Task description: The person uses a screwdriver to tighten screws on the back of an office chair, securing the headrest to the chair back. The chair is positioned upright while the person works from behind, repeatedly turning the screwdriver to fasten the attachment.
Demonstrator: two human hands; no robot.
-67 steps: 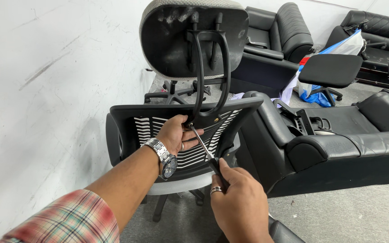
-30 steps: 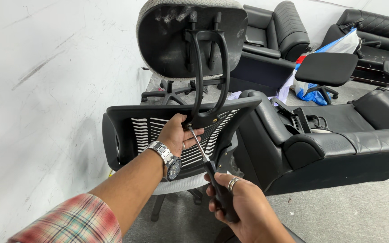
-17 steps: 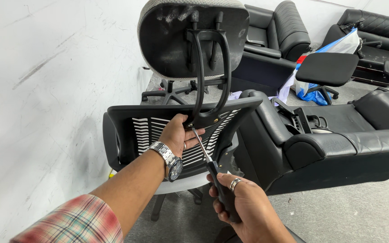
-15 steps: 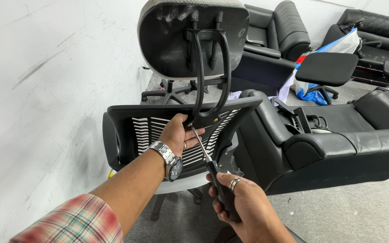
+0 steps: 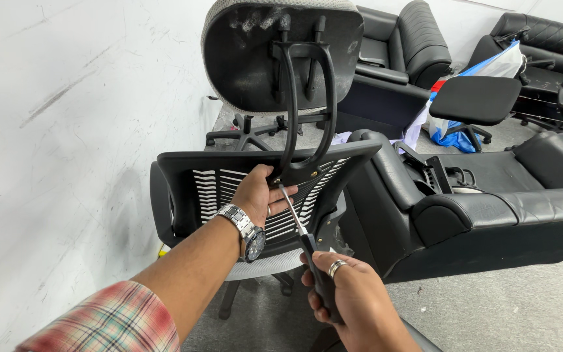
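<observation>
Screwdriver (image 5: 298, 225) is gripped by its dark handle in the right hand (image 5: 350, 303), fingers wrapped tight, shaft angled up and away to a fastener at the foot of the curved headrest bracket (image 5: 307, 111) on the top rail of the office chair backrest (image 5: 190, 189). The left hand (image 5: 262, 195), wearing a metal wristwatch (image 5: 245, 228), is closed over that rail just beside the tip, thumb and fingers clamping the frame. Judgement: the step is best done with the shaft held square to the fastener, firm pressure along its axis, and the left hand steadying the rail with fingers clear of the tip, since a slip would run towards them. The headrest (image 5: 255, 52) stands above both hands; a black recliner (image 5: 490, 208) sits to the right of the right hand, well apart.
</observation>
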